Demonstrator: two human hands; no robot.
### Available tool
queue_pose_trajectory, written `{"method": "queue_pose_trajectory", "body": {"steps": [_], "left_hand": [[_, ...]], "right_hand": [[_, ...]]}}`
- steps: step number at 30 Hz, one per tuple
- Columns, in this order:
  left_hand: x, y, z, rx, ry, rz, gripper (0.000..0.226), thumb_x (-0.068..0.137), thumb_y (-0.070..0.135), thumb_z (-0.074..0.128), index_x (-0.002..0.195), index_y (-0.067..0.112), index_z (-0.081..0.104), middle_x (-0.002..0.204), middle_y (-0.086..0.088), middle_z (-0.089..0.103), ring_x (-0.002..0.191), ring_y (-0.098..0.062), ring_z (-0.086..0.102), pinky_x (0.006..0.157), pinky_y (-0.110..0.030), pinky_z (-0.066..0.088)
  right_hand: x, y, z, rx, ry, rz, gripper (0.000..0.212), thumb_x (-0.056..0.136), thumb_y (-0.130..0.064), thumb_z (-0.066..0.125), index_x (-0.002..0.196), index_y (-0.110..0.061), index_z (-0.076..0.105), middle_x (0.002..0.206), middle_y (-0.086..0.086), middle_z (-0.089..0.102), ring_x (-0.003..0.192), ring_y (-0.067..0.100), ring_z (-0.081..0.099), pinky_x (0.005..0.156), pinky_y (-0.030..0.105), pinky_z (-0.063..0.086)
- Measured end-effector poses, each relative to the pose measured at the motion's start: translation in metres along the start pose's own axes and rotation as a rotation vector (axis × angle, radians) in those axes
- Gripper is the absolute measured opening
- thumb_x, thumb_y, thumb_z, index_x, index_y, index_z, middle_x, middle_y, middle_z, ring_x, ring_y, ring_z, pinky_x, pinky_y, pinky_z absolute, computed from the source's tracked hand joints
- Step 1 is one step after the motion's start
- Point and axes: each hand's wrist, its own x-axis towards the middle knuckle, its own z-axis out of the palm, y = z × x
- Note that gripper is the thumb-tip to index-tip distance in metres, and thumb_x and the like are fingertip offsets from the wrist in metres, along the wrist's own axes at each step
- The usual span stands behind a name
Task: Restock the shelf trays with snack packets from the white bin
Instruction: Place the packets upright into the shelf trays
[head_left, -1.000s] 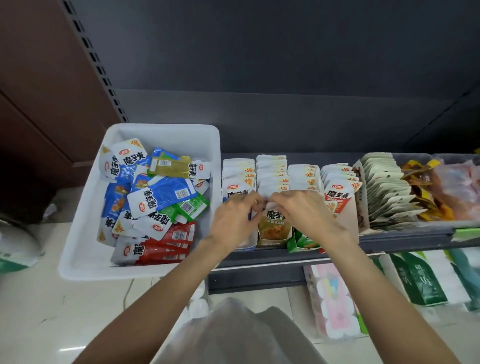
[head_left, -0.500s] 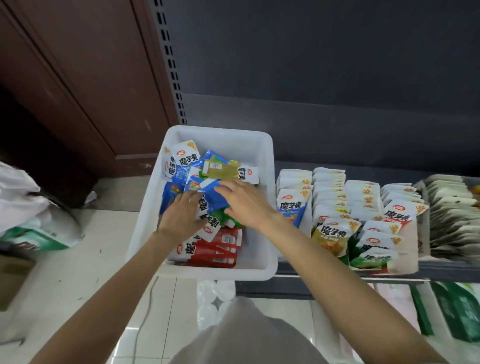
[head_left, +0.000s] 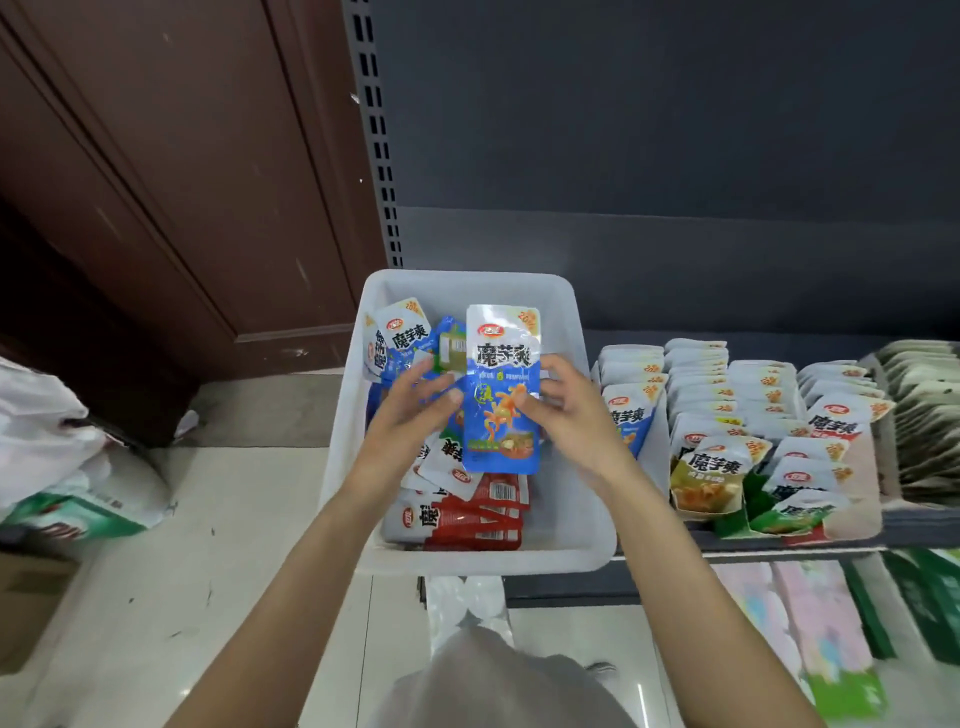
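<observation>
A blue and white snack packet (head_left: 503, 364) stands upright above the white bin (head_left: 571, 488). My left hand (head_left: 410, 410) pinches its left edge and my right hand (head_left: 563, 410) pinches its right edge. Under it the bin holds several loose packets: blue and white ones (head_left: 402, 338) at the back, red ones (head_left: 467, 519) at the front. To the right, the shelf trays (head_left: 852, 525) hold upright rows of packets, with a blue-fronted row (head_left: 631, 410) nearest the bin, then a yellow-fronted one (head_left: 706, 478).
A brown wooden door (head_left: 171, 171) and a perforated shelf upright (head_left: 376, 135) stand behind the bin. White and green bags (head_left: 72, 478) lie on the tiled floor at left. A lower shelf (head_left: 810, 629) holds pink and green packs.
Both hands left the shelf tray and moved left into the bin. They have now lifted one blue packet out of the pile and hold it upright. The view has swung left.
</observation>
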Motion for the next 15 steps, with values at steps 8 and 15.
{"method": "queue_pose_trajectory", "body": {"steps": [8,15], "left_hand": [[0.007,0.0,0.042,0.528,-0.377,0.316,0.015,0.082,0.012,0.071,0.09,0.021,0.063,0.086,0.003,0.068,0.077,-0.012,0.065,0.071,-0.024,0.054],[0.005,-0.015,0.104,0.658,-0.453,0.593,0.028,0.074,0.005,0.075,0.1,0.014,0.066,0.086,0.01,0.065,0.08,-0.004,0.06,0.07,-0.014,0.049]], "right_hand": [[-0.049,-0.024,-0.054,-0.021,0.346,-0.211,0.021,0.088,-0.015,0.065,0.099,-0.028,0.053,0.089,0.005,0.071,0.082,0.016,0.067,0.072,0.03,0.051],[-0.077,-0.03,-0.118,-0.575,0.488,-0.334,0.006,0.091,-0.022,0.062,0.094,-0.026,0.058,0.081,-0.014,0.064,0.074,0.005,0.062,0.065,0.036,0.055]]}}
